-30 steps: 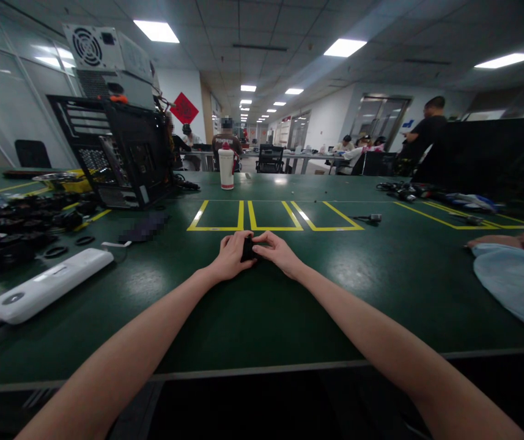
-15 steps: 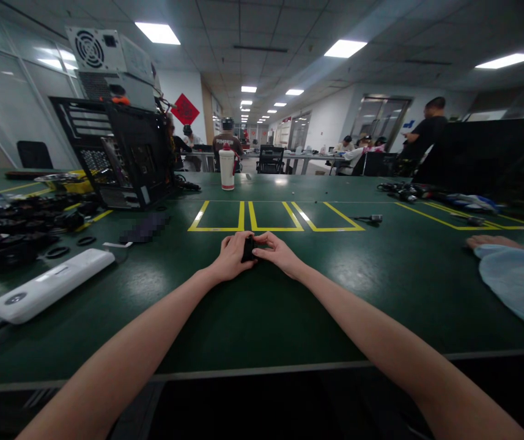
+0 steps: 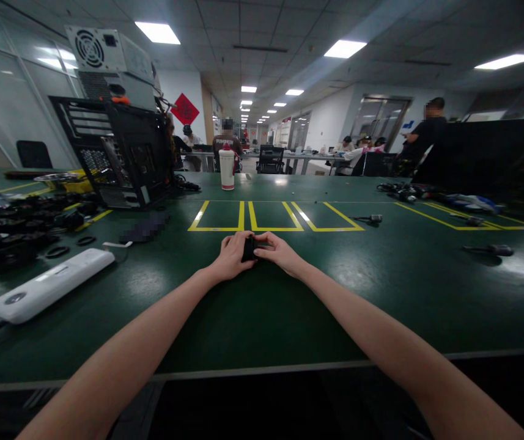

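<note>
A small black block-like object point(image 3: 249, 249) is between my hands, just in front of the yellow tape outlines; its kind is too small and dark to make out. My left hand point(image 3: 230, 256) wraps round its left side, fingers over the top and thumb low in front. From the right, the thumb and fingertips of my right hand point(image 3: 278, 252) are pinched against its edge. Whether the right fingers also hold a smaller piece is hidden. Both hands are low over the green table point(image 3: 262, 318).
To the left lie a white power strip point(image 3: 53, 284), black rings point(image 3: 57, 251) and a heap of black parts. Behind stand an open computer case point(image 3: 137, 153) and a white cup point(image 3: 227, 170). Screwdriver-like tools point(image 3: 495, 250) rest at right, with cables point(image 3: 403, 190) beyond.
Another person's hand and light-blue sleeve have left the right side of the table, and a dark tool now shows there. My hands have hardly moved.
</note>
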The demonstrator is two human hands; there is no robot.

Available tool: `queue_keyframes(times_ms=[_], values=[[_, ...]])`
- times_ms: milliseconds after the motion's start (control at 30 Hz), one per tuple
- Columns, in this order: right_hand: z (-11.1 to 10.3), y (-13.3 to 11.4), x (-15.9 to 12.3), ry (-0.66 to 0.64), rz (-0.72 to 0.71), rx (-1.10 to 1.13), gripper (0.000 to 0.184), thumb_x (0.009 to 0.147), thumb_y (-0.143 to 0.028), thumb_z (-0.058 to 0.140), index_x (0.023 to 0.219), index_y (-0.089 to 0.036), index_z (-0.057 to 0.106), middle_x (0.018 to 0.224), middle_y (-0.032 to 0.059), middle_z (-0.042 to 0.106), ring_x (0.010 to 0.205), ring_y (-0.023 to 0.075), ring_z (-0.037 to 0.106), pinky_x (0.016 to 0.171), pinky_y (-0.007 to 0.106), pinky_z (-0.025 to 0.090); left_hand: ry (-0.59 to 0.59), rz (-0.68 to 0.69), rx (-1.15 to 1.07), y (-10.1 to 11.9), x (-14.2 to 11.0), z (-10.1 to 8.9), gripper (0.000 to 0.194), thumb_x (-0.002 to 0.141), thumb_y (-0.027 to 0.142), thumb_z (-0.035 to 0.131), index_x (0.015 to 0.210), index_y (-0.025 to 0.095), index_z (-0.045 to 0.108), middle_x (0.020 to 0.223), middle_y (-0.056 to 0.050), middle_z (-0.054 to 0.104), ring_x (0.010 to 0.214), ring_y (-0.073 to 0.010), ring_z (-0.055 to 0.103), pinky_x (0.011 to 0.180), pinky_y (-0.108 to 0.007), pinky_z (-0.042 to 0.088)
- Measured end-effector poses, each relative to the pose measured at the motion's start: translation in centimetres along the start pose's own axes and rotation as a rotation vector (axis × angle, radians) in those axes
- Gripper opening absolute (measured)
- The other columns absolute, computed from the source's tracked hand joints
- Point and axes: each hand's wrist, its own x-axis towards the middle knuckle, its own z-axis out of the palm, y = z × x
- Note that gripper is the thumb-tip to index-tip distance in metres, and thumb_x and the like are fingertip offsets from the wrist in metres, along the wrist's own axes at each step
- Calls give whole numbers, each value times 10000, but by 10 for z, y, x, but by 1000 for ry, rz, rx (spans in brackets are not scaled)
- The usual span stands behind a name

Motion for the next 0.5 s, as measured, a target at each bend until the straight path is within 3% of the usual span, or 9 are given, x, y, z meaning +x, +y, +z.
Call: queue_keyframes(times_ms=[133,500], values=[[0,0,-1,5,-51,-41,320,623,-203,650,909,-196,508,991,23,533,970,147,501,885,342,393,-1,-5,0,1,0,0,542,689,278,554,1145,225,266,1140,-66,408,1090,-232,391,935,-414,234],[2,-3,-1,32,8,-33,329,637,-204,634,943,-197,512,975,31,540,927,151,526,867,359,406,-9,-6,8,1,1,-2,540,691,278,556,1143,222,265,1140,-65,411,1090,-226,393,938,-412,242]])
